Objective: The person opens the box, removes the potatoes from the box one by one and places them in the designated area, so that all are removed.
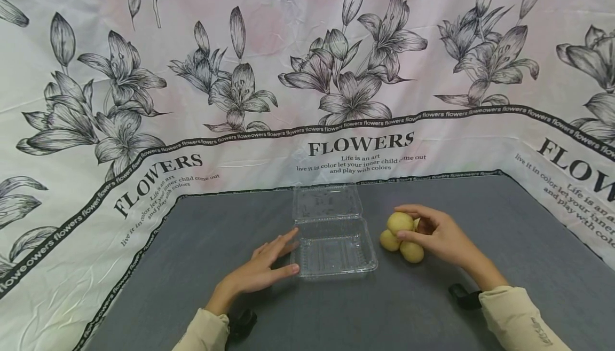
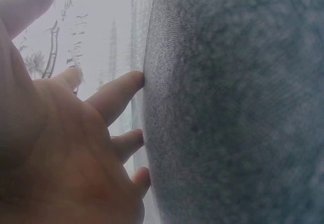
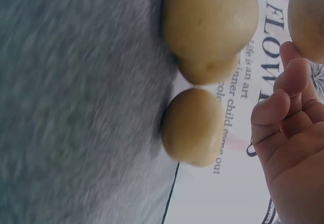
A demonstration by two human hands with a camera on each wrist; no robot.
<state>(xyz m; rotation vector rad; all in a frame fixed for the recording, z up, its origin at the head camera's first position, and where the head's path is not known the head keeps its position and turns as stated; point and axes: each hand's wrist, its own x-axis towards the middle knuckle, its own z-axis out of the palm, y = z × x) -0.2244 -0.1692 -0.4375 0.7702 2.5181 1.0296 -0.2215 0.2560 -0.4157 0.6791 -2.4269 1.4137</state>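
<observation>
A clear plastic clamshell box (image 1: 334, 274) sits on the grey table with its lid (image 1: 326, 202) laid back and its tray empty. My left hand (image 1: 261, 268) is at the box's left side, fingers spread and fairly straight, fingertips right at the rim. In the left wrist view, that hand (image 2: 71, 143) has its fingertips close to the table surface. My right hand (image 1: 444, 239) pinches a yellow potato (image 1: 400, 223) between thumb and fingers, and it shows raised in the right wrist view. Below it three more potatoes (image 3: 192, 128) lie bunched on the table, one partly hidden.
The grey tabletop (image 1: 216, 233) extends around the box and potatoes. A white cloth with printed flowers (image 1: 240, 164) hangs behind the table and along both sides. Dark camera straps (image 1: 465, 296) are around both wrists.
</observation>
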